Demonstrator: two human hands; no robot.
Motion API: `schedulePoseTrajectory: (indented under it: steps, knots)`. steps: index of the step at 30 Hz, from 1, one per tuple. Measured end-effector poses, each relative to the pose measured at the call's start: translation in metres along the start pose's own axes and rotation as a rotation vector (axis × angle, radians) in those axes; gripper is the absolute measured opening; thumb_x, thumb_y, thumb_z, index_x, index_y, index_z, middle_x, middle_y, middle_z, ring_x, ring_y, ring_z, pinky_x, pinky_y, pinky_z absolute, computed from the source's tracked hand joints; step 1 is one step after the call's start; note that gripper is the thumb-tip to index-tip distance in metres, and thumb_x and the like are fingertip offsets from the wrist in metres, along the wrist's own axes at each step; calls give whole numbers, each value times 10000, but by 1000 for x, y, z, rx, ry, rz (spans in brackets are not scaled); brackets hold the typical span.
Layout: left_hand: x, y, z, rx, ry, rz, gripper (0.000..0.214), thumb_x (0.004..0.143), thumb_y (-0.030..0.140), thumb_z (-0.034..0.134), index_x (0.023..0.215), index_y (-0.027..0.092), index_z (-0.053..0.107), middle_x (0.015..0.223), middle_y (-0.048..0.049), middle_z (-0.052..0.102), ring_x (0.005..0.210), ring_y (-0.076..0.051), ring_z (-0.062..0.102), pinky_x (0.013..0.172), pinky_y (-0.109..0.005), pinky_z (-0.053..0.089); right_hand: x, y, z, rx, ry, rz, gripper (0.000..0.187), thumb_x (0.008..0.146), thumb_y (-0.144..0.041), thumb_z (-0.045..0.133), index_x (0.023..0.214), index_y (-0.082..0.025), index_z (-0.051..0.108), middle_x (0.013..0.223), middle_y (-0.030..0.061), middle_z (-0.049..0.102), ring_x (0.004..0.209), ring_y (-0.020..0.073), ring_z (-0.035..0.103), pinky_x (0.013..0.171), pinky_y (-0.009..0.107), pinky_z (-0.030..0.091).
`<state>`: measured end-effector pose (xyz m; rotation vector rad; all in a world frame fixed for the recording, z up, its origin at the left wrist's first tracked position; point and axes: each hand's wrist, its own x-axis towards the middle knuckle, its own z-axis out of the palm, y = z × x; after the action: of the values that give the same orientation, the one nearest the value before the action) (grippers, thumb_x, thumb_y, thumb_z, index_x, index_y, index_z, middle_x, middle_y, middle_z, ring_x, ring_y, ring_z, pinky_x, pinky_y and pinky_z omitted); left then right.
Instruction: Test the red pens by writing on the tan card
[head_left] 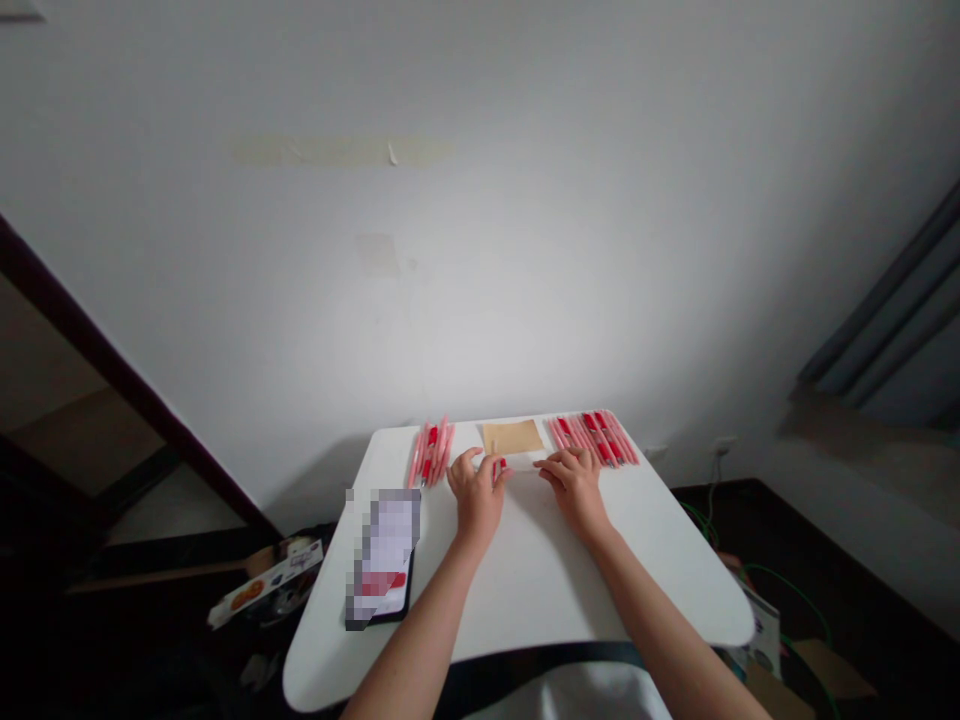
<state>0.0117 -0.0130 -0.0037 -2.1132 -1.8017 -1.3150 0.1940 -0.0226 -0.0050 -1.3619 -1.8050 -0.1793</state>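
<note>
My left hand is over the far middle of the table, its thumb and fingers closed on a small red pen-like piece, partly hidden by the fingers. To its right, my right hand pinches at the near end of a whitish, see-through strip that spans the gap between both hands. What exactly the strip is, I cannot make out. Just beyond lies a tan sheet. Pink and red pens lie side by side in a left group and a larger right group.
A phone, partly pixelated, rests on the left of the white table. The table's far edge is close to a white wall. Boxes and a green cable are on the floor at the right; a printed carton is at the left.
</note>
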Motion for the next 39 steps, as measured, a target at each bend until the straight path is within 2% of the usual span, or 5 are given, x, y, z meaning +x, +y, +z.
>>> schedulePoseTrajectory:
  steps: [2,8,14,26,39]
  knots:
    - [0,0,0,42,2,4,274,804,393,629,1030,244,668,1171,-104,536,1126,-266,470,992,-481,352,0,2,0,-27,23,23,179,906,-288,562,953,-313,733,901,23,684,992,236,468,981,454,247]
    - [1,5,-4,186,-53,29,236,743,349,698,947,235,668,1198,-102,512,1169,-289,426,1027,-548,290,0,7,0,-114,101,81,202,915,-286,539,952,-305,736,903,26,688,998,238,460,1004,465,207]
    - [4,10,-5,266,-72,33,230,739,380,694,912,231,667,1208,-100,520,1190,-300,406,1059,-615,222,0,8,1,-155,97,96,189,904,-280,557,953,-308,737,909,24,690,996,232,461,1004,468,201]
    - [5,6,1,175,-54,37,58,741,260,675,759,206,667,1225,-98,526,1193,-311,411,1044,-618,255,0,5,-3,-130,99,81,215,918,-290,524,956,-303,735,901,39,685,989,241,464,998,489,197]
    - [5,1,0,77,34,-13,85,782,251,630,827,206,686,1220,-99,521,1180,-284,417,1055,-549,264,-2,12,2,-147,108,79,202,912,-288,537,951,-296,735,901,38,679,992,235,450,1010,483,179]
